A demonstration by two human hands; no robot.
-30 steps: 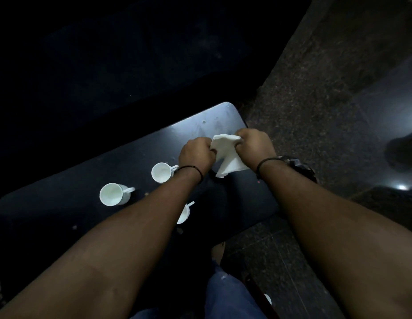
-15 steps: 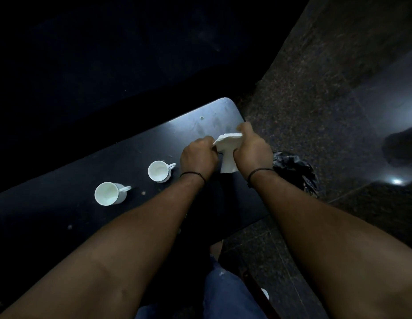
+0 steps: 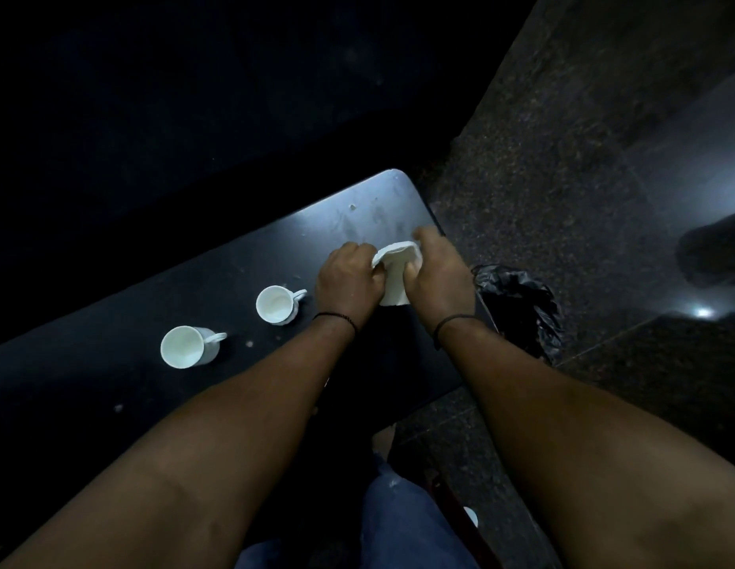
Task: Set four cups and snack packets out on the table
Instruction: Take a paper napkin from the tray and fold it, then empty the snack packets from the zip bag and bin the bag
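Note:
Two white cups stand on the dark table (image 3: 242, 256): one cup (image 3: 187, 347) at the left and a second cup (image 3: 277, 303) nearer the middle, both with handles pointing right. Over the table's right end, my left hand (image 3: 347, 283) and my right hand (image 3: 433, 271) both grip a white paper packet (image 3: 394, 277), held between them above the tabletop. A third cup seen earlier is hidden under my left forearm.
A black plastic bag (image 3: 522, 305) lies on the stone floor just right of the table's edge. Small crumbs dot the tabletop. My blue-trousered leg (image 3: 398, 523) is below the table's near edge. The far side is dark.
Both hands have drawn closer together on the white packet and shifted slightly right. The third cup has disappeared behind my left forearm, and the black bag has come into view.

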